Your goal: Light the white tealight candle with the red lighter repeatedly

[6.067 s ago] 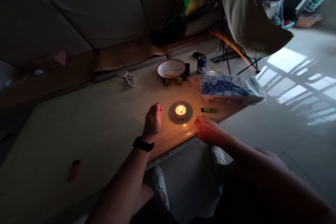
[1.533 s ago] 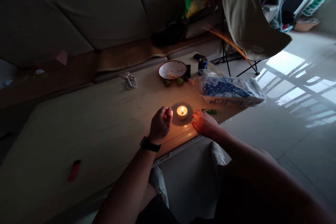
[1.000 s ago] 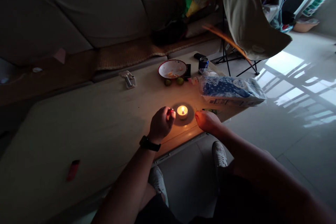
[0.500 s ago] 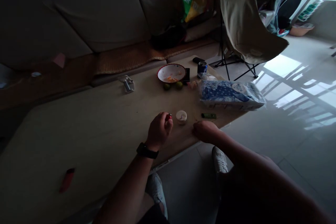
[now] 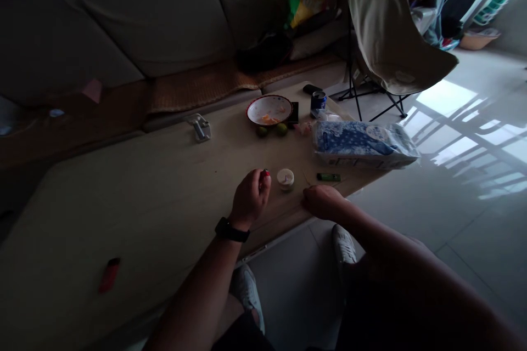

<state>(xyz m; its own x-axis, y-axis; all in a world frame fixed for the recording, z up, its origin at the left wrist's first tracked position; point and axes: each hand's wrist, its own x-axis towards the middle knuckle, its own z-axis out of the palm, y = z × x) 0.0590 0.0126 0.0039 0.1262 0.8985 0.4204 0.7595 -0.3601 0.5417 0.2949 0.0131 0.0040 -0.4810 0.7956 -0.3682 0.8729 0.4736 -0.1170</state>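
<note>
Candle (image 5: 285,180) sits upright on tabletop (image 5: 164,192), no flame visible, btwn the hands & a bit fwd of both. Round, so no long axis to line up w/. L hand (image 5: 250,197) is nearer: fist wrapped on a red lighter (image 5: 266,173), top end poking out past thumb, just beside candle, not touching. Rest of it hidden in the grip, so axis hard to call. R hand (image 5: 323,201) is apart from L, other side of candle; fingers look curled, can't tell if they hold anything. Thin sticks (image 5: 307,177) just fwd of its fingertips. Green lighter (image 5: 328,177) fwd of R hand, lying crosswise. Pack (image 5: 362,140) farther out, same side. Spare lighter (image 5: 109,275) well left of L hand.
</note>
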